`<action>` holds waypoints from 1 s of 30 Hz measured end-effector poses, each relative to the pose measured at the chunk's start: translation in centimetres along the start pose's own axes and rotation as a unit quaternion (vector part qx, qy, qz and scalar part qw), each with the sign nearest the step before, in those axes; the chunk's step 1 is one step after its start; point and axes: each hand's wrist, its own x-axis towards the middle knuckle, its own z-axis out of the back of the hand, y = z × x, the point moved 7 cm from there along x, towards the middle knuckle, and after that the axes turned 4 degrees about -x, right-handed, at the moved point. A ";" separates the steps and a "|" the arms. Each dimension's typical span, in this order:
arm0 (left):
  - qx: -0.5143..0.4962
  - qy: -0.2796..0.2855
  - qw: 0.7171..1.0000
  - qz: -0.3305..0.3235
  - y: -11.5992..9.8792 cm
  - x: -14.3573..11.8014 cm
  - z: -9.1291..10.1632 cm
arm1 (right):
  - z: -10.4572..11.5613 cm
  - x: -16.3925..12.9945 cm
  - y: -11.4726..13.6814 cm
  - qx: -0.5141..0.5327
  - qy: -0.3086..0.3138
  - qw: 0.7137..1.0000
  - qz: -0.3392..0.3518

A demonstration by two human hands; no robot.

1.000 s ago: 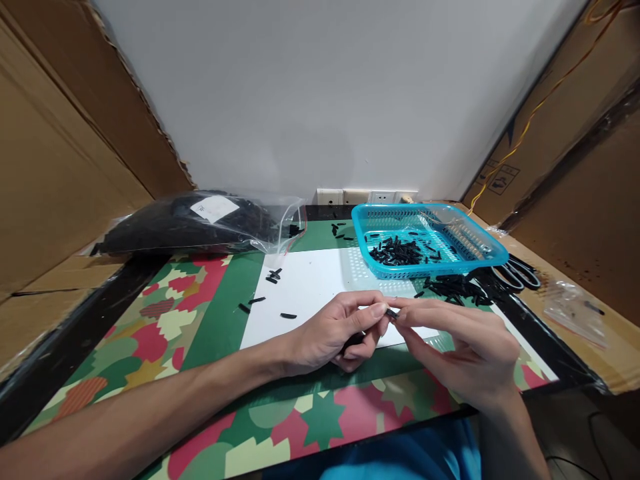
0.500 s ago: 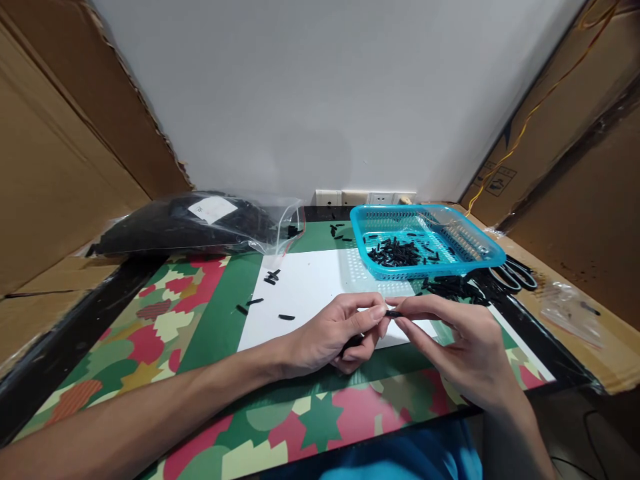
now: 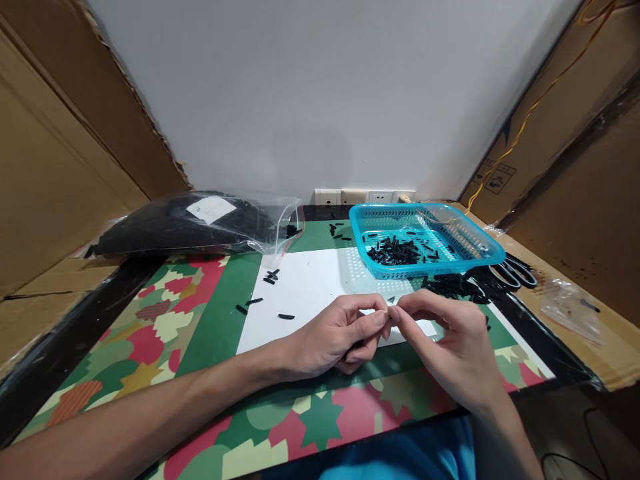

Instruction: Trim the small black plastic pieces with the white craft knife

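My left hand (image 3: 350,333) is closed, its thumb and forefinger pinched together and the other fingers curled into the palm. The fingertips of my right hand (image 3: 445,340) meet those of the left, also in a pinch. The small black strip seen between them half a second ago is now covered by the fingers. Both hands hover over the near edge of a white sheet (image 3: 305,287). Several loose black strips (image 3: 286,317) lie on the sheet and beside it. Just beyond my right hand is a heap of black strips (image 3: 453,287).
A blue basket (image 3: 430,270) with black strips in it stands at the back right, scissors (image 3: 515,272) beside it. A clear bag of black material (image 3: 165,227) lies back left. A small plastic bag (image 3: 570,310) is at right. Cardboard walls (image 3: 65,133) flank the table.
My right fingertips have moved slightly left and closed against the left ones, covering the black strip. The dark piece that showed in my left palm is now hidden.
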 end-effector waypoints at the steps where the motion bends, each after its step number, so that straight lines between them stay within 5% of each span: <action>1: 0.001 0.001 1.000 0.000 0.0 0.0 0.0 | -0.1 0.0 -0.1 0.010 0.009 1.000 -0.014; 16: -0.048 0.002 0.999 0.005 0.6 0.3 0.4 | -1.7 -0.6 -2.1 0.160 0.076 0.973 -0.148; 30: -0.049 -0.001 0.999 0.016 0.7 0.4 0.4 | -3.1 -1.1 -2.3 0.203 0.153 0.948 -0.191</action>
